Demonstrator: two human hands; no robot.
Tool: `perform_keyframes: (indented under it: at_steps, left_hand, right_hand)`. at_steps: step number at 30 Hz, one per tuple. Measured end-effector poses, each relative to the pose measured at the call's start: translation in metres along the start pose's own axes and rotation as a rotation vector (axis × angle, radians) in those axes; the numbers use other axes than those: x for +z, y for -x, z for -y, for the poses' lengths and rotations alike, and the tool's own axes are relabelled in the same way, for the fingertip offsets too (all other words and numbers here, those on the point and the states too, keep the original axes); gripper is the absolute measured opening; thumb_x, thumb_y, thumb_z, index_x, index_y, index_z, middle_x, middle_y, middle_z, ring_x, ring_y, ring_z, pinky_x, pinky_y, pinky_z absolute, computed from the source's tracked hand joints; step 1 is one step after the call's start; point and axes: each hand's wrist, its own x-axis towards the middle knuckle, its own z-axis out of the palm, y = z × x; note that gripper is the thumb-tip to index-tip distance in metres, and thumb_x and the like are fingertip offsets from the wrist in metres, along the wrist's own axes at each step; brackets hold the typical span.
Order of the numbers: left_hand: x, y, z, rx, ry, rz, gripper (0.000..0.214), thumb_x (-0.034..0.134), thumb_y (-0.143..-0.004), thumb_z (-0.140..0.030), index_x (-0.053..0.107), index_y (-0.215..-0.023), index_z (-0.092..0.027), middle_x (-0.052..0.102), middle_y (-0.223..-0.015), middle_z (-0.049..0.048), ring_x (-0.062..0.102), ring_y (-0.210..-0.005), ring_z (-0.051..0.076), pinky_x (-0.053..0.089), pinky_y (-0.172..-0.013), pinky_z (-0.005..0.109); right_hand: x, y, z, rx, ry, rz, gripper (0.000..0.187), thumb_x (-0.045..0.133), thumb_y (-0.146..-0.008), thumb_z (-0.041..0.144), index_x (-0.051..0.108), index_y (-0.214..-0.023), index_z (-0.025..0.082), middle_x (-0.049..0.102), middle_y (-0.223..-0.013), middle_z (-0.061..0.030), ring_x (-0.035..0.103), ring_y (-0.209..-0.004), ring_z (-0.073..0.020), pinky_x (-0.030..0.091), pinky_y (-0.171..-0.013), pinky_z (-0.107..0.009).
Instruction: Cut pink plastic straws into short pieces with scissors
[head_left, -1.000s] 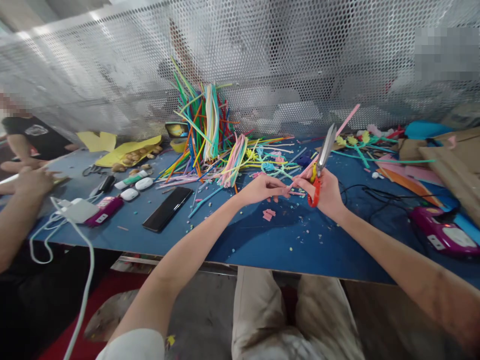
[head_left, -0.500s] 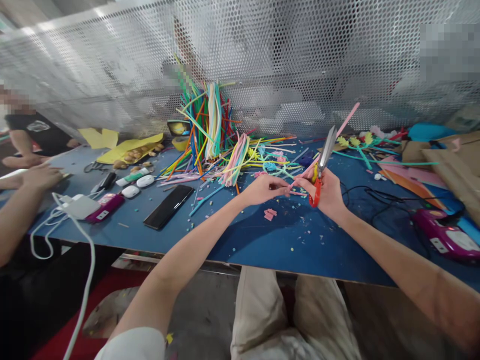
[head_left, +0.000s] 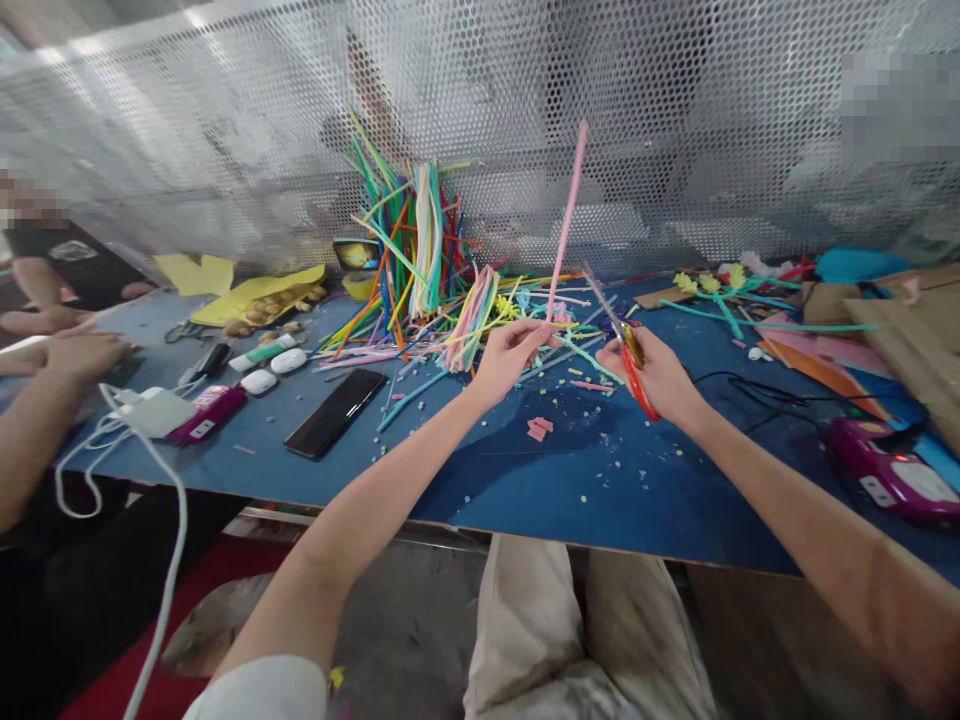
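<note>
My left hand (head_left: 510, 355) pinches the lower end of a long pink pipe cleaner (head_left: 566, 215), which stands nearly upright above the blue table (head_left: 525, 480). My right hand (head_left: 658, 378) grips red-handled scissors (head_left: 626, 350); their blades point up and to the left, toward the pink stem. The two hands are a short way apart. Small pink offcuts (head_left: 538, 429) lie on the table just below them.
A tall bunch of coloured pipe cleaners (head_left: 420, 240) stands behind, with loose ones spread around. A black phone (head_left: 335, 413), white cases, a charger and cable (head_left: 150, 415) lie left. Another person's arm (head_left: 45, 400) rests at far left. A purple device (head_left: 892, 470) and cardboard sit right.
My left hand has swung the pink pipe cleaner from slanting right to almost vertical. My right hand has tipped the scissors from upright to leaning left, and the hands have drawn apart.
</note>
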Motion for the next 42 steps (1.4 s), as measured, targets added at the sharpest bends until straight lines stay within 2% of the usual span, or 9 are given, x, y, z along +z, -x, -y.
perform_keyframes:
  at_steps: [3, 6, 13, 18, 28, 36, 42]
  left_hand:
    - [-0.001, -0.001, -0.002, -0.013, 0.096, -0.060, 0.035, 0.068, -0.083, -0.047, 0.069, -0.095, -0.014, 0.070, -0.078, 0.0049, 0.041, -0.050, 0.005, 0.026, -0.045, 0.020]
    - [-0.002, 0.000, -0.002, -0.001, 0.148, -0.032, 0.034, 0.070, -0.081, -0.046, 0.070, -0.093, -0.014, 0.068, -0.073, 0.0036, 0.040, -0.050, 0.005, 0.025, -0.046, 0.021]
    - [-0.003, 0.002, -0.003, -0.014, 0.097, 0.096, 0.027, 0.068, -0.083, -0.039, 0.073, -0.090, -0.013, 0.068, -0.069, 0.0036, 0.040, -0.050, 0.006, 0.027, -0.048, 0.022]
    - [-0.002, 0.004, -0.011, -0.075, 0.027, 0.244, 0.029, 0.068, -0.082, -0.039, 0.075, -0.090, -0.012, 0.071, -0.070, 0.0062, 0.043, -0.052, 0.007, 0.029, -0.050, 0.022]
    - [-0.002, 0.006, -0.018, -0.102, -0.032, 0.264, 0.024, 0.064, -0.081, -0.031, 0.076, -0.089, -0.013, 0.069, -0.065, 0.0039, 0.040, -0.050, 0.007, 0.028, -0.050, 0.022]
    - [-0.005, 0.006, -0.023, -0.205, -0.090, 0.279, 0.026, 0.061, -0.081, -0.030, 0.077, -0.092, -0.012, 0.075, -0.082, 0.0094, 0.047, -0.055, 0.007, 0.033, -0.051, 0.022]
    - [-0.006, 0.003, -0.023, -0.313, -0.131, 0.314, 0.029, 0.063, -0.083, -0.033, 0.076, -0.100, -0.014, 0.076, -0.091, 0.0110, 0.051, -0.058, 0.007, 0.034, -0.053, 0.021]
  right_hand:
    - [-0.005, -0.001, 0.001, 0.029, 0.229, 0.079, 0.036, 0.067, -0.079, 0.055, 0.057, -0.091, 0.022, 0.066, -0.087, -0.0019, 0.058, -0.073, -0.0186, 0.043, -0.066, -0.030]
    - [-0.005, -0.001, 0.003, 0.041, 0.296, 0.151, 0.038, 0.066, -0.078, 0.058, 0.056, -0.089, 0.022, 0.066, -0.088, -0.0016, 0.057, -0.074, -0.0185, 0.040, -0.065, -0.029]
    - [-0.003, 0.011, 0.018, 0.094, 0.120, 0.429, 0.044, 0.065, -0.079, 0.062, 0.049, -0.081, 0.021, 0.048, -0.070, 0.0044, 0.042, -0.062, -0.0122, 0.035, -0.060, -0.026]
    - [-0.004, 0.017, 0.026, 0.167, 0.001, 0.521, 0.045, 0.066, -0.079, 0.062, 0.051, -0.086, 0.020, 0.043, -0.070, 0.0056, 0.040, -0.061, -0.0110, 0.033, -0.059, -0.026]
    - [-0.003, 0.015, 0.021, 0.168, 0.001, 0.555, 0.043, 0.067, -0.079, 0.060, 0.053, -0.088, 0.020, 0.045, -0.070, 0.0056, 0.040, -0.061, -0.0107, 0.033, -0.061, -0.026]
    - [0.001, 0.014, 0.018, 0.147, 0.139, 0.446, 0.051, 0.067, -0.074, 0.068, 0.046, -0.076, 0.021, 0.042, -0.067, 0.0055, 0.037, -0.060, -0.0110, 0.029, -0.056, -0.026]
    - [0.003, 0.013, 0.013, 0.109, 0.301, 0.362, 0.051, 0.066, -0.074, 0.067, 0.043, -0.075, 0.022, 0.051, -0.069, 0.0036, 0.041, -0.061, -0.0125, 0.031, -0.058, -0.026]
